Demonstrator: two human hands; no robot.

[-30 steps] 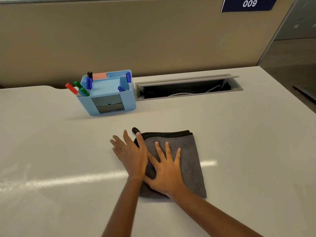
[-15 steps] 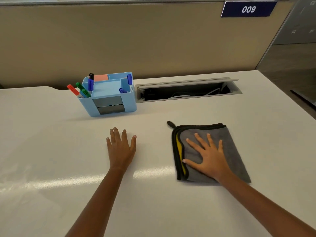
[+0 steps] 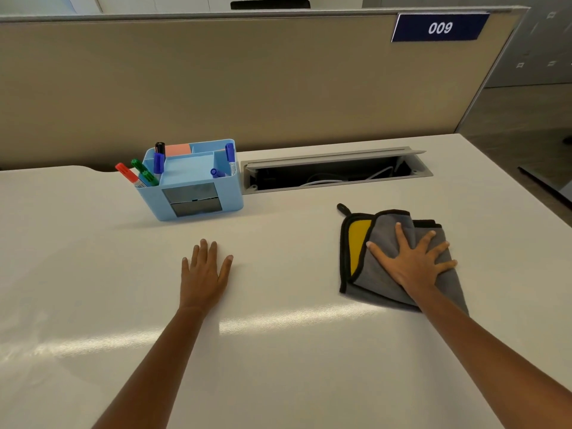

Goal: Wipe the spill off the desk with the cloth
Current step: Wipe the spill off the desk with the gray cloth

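Observation:
A grey cloth (image 3: 376, 274) with black trim and a yellow inner side lies folded on the right part of the white desk (image 3: 278, 366). My right hand (image 3: 413, 263) presses flat on top of it, fingers spread. The cloth's left edge is bunched, showing the yellow side. My left hand (image 3: 204, 274) rests palm down on the bare desk, well left of the cloth, holding nothing. I see no spill on the desk surface.
A light blue organiser (image 3: 192, 181) with several markers stands behind my left hand. An open cable tray (image 3: 334, 173) is set into the desk's back edge. A beige partition (image 3: 247, 88) rises behind. The desk's right edge (image 3: 526, 196) drops to the floor.
My right hand slid the cloth from the middle of the desk to the right, and it bunched, showing yellow. My left hand came off the cloth and now rests on the desk.

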